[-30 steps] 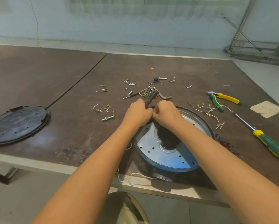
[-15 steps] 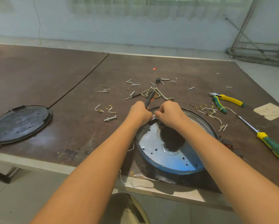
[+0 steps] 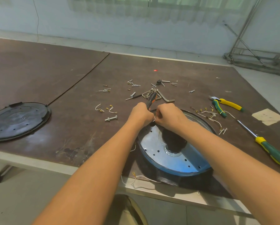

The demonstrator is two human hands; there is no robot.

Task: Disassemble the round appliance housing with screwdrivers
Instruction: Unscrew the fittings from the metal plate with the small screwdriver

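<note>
**A:** What are the fingers doing?

**B:** The left hand [image 3: 140, 113] is curled shut around a screwdriver with a black and orange handle [image 3: 151, 99], which sticks up and away from the fist. The right hand [image 3: 167, 116] sits just beside it, almost touching, with its fingers [image 3: 158, 118] pinched together over something small and pale. I cannot tell what that is, or see the tool's tip.

**A:** Where is the housing?

**B:** Right under both hands, at the near edge of the counter [image 3: 71, 124]. The round housing [image 3: 173, 156] lies flat, a shiny blue-tinted metal disc with small holes and a dark hollow in the middle. The hands meet over its far left rim. A thin white wire [image 3: 140, 177] trails from its near side over the counter's edge.

**A:** And around it?

**B:** Just beyond the hands is a bunch of hex keys [image 3: 158, 95], with loose screws [image 3: 133, 83] scattered farther back. A bolt [image 3: 110, 118] lies to the left. To the right are pliers with green and yellow grips [image 3: 223, 105], small wire clips [image 3: 209, 112], and a green and yellow screwdriver [image 3: 270, 150]. Far left, well apart, a round black cover [image 3: 17, 120] lies flat on the counter.
</note>
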